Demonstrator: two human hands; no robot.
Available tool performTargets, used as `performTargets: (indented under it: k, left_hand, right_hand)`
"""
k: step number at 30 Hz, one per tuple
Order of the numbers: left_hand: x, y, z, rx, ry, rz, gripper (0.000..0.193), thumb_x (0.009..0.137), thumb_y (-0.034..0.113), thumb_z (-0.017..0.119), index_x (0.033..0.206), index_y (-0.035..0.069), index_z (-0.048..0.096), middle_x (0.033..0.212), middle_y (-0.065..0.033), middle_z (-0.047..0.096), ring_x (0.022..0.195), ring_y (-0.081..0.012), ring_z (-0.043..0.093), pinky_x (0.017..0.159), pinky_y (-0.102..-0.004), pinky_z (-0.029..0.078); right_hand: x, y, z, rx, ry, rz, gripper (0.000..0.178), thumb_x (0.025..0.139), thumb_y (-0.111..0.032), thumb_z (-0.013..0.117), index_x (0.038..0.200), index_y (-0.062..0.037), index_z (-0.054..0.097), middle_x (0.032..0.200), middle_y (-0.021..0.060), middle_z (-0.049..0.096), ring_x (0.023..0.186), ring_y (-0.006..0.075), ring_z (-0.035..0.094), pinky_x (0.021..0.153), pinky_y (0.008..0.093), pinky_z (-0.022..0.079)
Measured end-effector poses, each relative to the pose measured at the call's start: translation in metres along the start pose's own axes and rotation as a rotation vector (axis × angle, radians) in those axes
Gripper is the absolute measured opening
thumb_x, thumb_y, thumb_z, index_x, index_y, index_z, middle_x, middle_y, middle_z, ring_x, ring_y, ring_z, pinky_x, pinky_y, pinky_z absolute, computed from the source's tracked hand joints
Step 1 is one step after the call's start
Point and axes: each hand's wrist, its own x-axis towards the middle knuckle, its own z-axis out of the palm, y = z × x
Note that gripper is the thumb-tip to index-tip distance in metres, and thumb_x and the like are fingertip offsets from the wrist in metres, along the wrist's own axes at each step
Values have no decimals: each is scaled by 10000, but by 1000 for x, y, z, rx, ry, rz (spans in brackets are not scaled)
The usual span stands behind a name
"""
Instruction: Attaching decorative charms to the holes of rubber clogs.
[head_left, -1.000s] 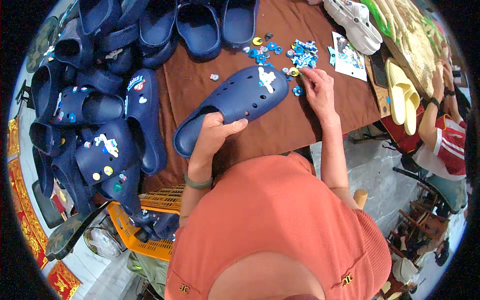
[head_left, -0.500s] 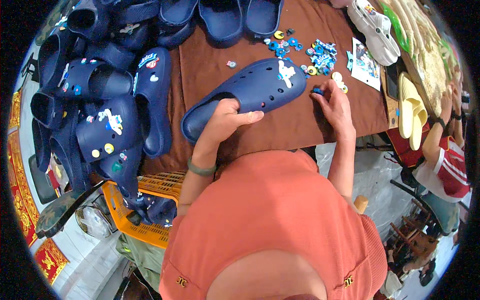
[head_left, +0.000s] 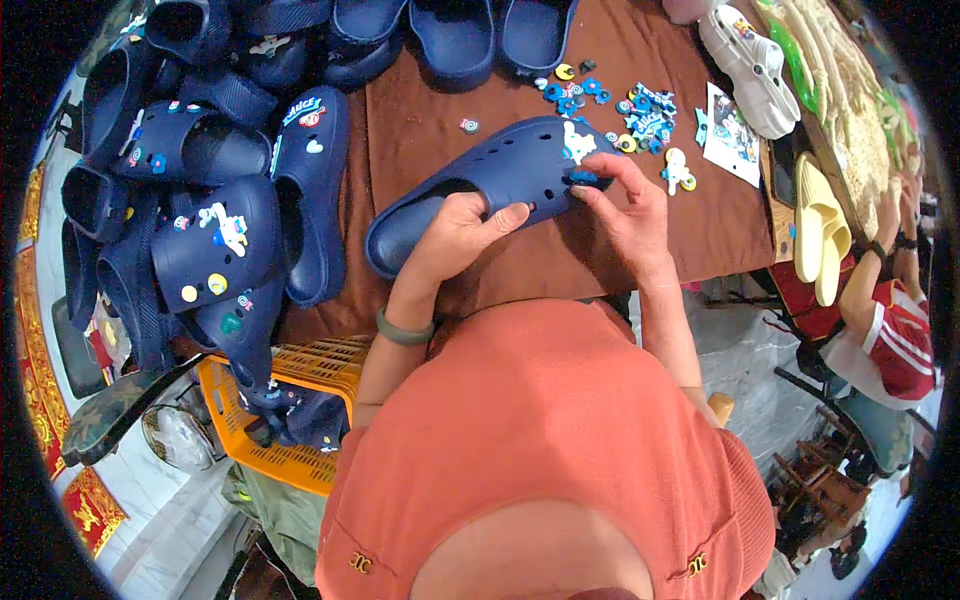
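Note:
A navy blue clog [head_left: 488, 165] lies on the brown cloth [head_left: 400, 130], its holed toe pointing right. My left hand [head_left: 455, 235] grips its near side, fingers inside the opening and thumb along the outer edge. A white character charm [head_left: 578, 143] sits on the clog's toe. Between the thumb and fingertips of my right hand [head_left: 633, 215] is a small blue shoe charm [head_left: 583, 178], held at the clog's near toe side. Whether it touches a hole is hard to make out.
Loose charms [head_left: 650, 115] lie in a pile beyond the toe, near a printed card [head_left: 732, 135]. Other navy clogs [head_left: 215, 245] crowd the left. An orange basket [head_left: 275, 465] stands below the table edge. White clogs [head_left: 750, 75] and yellow slippers [head_left: 820, 220] lie right, near another person's arm [head_left: 865, 265].
My right hand has moved left from beside the loose charms to the clog's toe, carrying the blue charm. My left hand keeps its grip on the clog.

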Motion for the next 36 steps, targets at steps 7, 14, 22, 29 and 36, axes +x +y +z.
performTargets:
  k: [7, 14, 22, 29, 36]
  left_hand:
    - [-1, 6, 1, -11, -12, -14, 312, 904, 270, 634, 1039, -9, 669, 999, -22, 661, 943, -116, 577, 876, -278, 446]
    - [0, 4, 0, 30, -23, -55, 317, 899, 255, 640, 1052, -22, 665, 1006, -35, 667, 945, -123, 582, 875, -276, 451]
    - [-2, 9, -1, 82, -19, -46, 294, 898, 229, 638, 1036, -28, 669, 969, -44, 683, 896, -106, 594, 828, -267, 471]
    - [0, 6, 3, 171, 26, 49, 271, 897, 229, 632, 979, -27, 669, 798, -29, 628, 748, -84, 544, 683, -266, 457]
    - [-2, -7, -1, 162, 53, -36, 228, 889, 164, 628, 979, -39, 683, 899, -30, 693, 816, -91, 606, 754, -238, 472]
  right_hand:
    - [0, 9, 7, -181, 64, -220, 264, 685, -17, 750, 930, -66, 666, 917, 88, 625, 887, 263, 595, 776, 351, 482]
    - [-9, 7, 6, -387, 41, -334, 332, 694, -45, 744, 1011, -105, 667, 954, 61, 606, 882, 260, 557, 784, 368, 442]
    - [-6, -43, -20, -816, -348, -245, 400, 809, -40, 576, 1199, -128, 604, 992, 41, 580, 943, 243, 473, 873, 443, 324]
    - [-5, -38, -20, -749, -497, -176, 465, 819, -61, 563, 1281, -107, 546, 750, 47, 600, 814, 230, 530, 823, 432, 341]
    - [-18, -30, -12, -660, -456, -90, 542, 830, -77, 598, 1357, -123, 476, 648, 124, 544, 637, 304, 553, 697, 381, 431]
